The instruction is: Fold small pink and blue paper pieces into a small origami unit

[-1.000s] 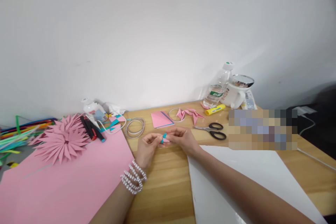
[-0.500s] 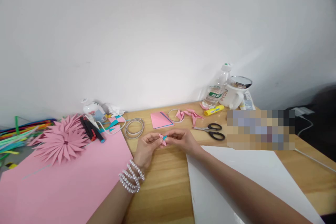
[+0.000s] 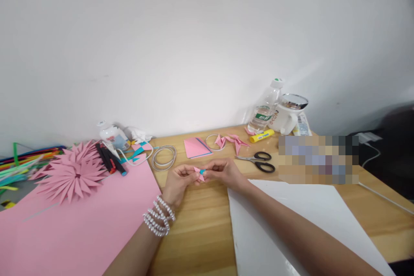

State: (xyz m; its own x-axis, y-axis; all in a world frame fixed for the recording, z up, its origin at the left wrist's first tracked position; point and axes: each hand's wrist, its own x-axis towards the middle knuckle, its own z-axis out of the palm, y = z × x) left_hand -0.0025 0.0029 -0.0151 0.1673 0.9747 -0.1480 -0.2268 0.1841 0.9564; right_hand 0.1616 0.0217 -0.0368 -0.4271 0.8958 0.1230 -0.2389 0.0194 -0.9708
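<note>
Both my hands meet over the wooden table (image 3: pixel 200 224), pinching a small folded paper piece (image 3: pixel 199 173) that is pink with a blue patch. My left hand (image 3: pixel 179 181), with bead bracelets at the wrist, grips its left side with closed fingers. My right hand (image 3: pixel 223 171) pinches its right side. A stack of pink and blue paper squares (image 3: pixel 196 147) lies just beyond my hands. Several folded pink pieces (image 3: pixel 233 140) lie further right.
A big pink sheet (image 3: pixel 80 220) carries a pink paper flower (image 3: pixel 73 172) and markers (image 3: pixel 110 159) at left. White sheet (image 3: pixel 291 224) lies under my right arm. Scissors (image 3: pixel 258 161), wire rings (image 3: pixel 164 157), a yellow glue stick (image 3: pixel 261 135), a bottle (image 3: pixel 267 105) and mug (image 3: pixel 287 114) stand behind.
The small paper piece has turned in my fingers: the blue part stood up as a strip a second ago, and now pink points show with a small blue patch. Hands stayed in place.
</note>
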